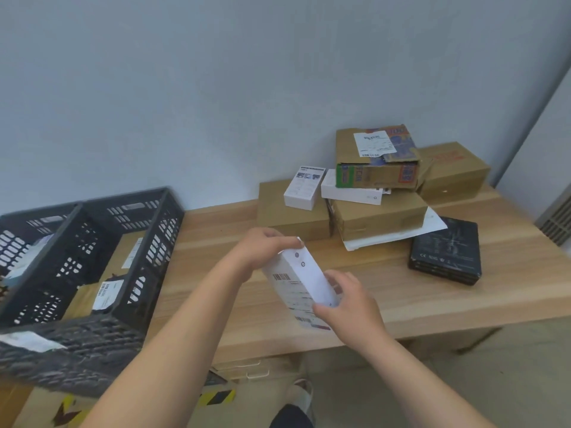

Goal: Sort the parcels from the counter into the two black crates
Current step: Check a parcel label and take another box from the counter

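Both hands hold a slim white box (301, 285) with barcodes above the wooden counter (432, 291). My left hand (262, 248) grips its far end, my right hand (346, 299) its near end. Two black crates stand at the left: the nearer crate (129, 307) holds brown cartons with white labels, the farther crate (18, 223) shows pale packets. At the back right lies a pile of parcels: a flat brown box (287, 214), a small white box (304, 188), another white box (349, 189), a torn printed carton (375, 157), brown cartons (380, 216) (454, 171) and a black box (446, 251).
A white envelope (432, 225) lies under the brown carton. The grey wall stands right behind the pile. Below the counter's front edge are cardboard with yellow-black tape (216, 396) and my foot (301, 393). A vent grille (556, 220) is at the far right.
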